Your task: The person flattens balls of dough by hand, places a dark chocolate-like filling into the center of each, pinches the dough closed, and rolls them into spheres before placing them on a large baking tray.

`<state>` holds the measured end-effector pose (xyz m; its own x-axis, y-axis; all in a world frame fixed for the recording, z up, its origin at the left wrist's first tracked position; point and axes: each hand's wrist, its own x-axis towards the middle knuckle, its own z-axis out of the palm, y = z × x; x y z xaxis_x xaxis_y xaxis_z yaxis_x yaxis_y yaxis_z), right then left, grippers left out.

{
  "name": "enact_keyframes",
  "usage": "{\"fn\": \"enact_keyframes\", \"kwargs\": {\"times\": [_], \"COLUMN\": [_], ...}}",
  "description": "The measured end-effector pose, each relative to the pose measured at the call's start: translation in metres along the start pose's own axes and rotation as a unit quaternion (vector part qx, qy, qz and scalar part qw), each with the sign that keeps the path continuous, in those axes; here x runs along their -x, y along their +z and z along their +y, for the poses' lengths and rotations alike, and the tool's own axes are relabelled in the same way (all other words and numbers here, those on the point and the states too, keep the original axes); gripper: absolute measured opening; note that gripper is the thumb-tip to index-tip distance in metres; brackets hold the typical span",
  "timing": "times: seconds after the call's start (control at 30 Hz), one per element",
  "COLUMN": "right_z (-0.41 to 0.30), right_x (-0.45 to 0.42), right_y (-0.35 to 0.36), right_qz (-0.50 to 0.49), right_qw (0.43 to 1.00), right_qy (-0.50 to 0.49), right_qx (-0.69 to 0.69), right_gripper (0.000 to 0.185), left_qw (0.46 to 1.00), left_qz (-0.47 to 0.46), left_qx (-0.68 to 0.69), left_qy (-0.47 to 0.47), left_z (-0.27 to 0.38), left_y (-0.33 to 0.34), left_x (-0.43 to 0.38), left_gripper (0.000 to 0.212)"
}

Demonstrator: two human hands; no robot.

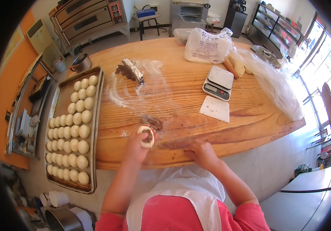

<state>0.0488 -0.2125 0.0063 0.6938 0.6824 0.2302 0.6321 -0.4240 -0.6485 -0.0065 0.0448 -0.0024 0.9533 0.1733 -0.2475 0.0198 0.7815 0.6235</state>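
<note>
My left hand (pixel 138 147) holds a round dough wrapper (pixel 150 143) cupped in its palm above the wooden table's front. Brown filling (pixel 147 135) lies in the hollow of the dough, and my left thumb presses on it. Just beyond that hand, a flattened brown patch of filling (pixel 153 122) sits on the tabletop. My right hand (pixel 202 152) is low over the table's front edge with its fingers bent; whether anything is in them is hidden. On the left, a metal baking tray (pixel 63 108) carries rows of smooth, pale dough balls (pixel 74 131).
A digital scale (pixel 218 82) and a white scraper (pixel 215 109) lie right of centre. Farther back are a floured dark block (pixel 132 70), a plastic bag (pixel 207 47) and dough rolls (pixel 236 65). Plastic sheeting (pixel 275 86) covers the right side. A metal pot (pixel 81 63) stands behind the tray.
</note>
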Motion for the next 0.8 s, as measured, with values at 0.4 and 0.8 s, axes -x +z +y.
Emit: {"fn": "enact_keyframes", "kwargs": {"times": [0.4,0.8], "right_z": [0.029,-0.021], "right_x": [-0.071,-0.031], "right_y": [0.01,0.025], "right_qz": [0.115,0.004], "right_qw": [0.988,0.998], "right_qy": [-0.043,-0.064], "right_qx": [0.095,-0.027], "right_gripper": [0.014,0.019], "left_qw": [0.997,0.998], "left_qz": [0.042,0.036], "left_qx": [0.063,0.008], "left_qy": [-0.03,-0.042], "left_z": [0.004,-0.001], "left_y": [0.004,0.002], "left_x": [0.019,0.016], "left_gripper": [0.028,0.027]}}
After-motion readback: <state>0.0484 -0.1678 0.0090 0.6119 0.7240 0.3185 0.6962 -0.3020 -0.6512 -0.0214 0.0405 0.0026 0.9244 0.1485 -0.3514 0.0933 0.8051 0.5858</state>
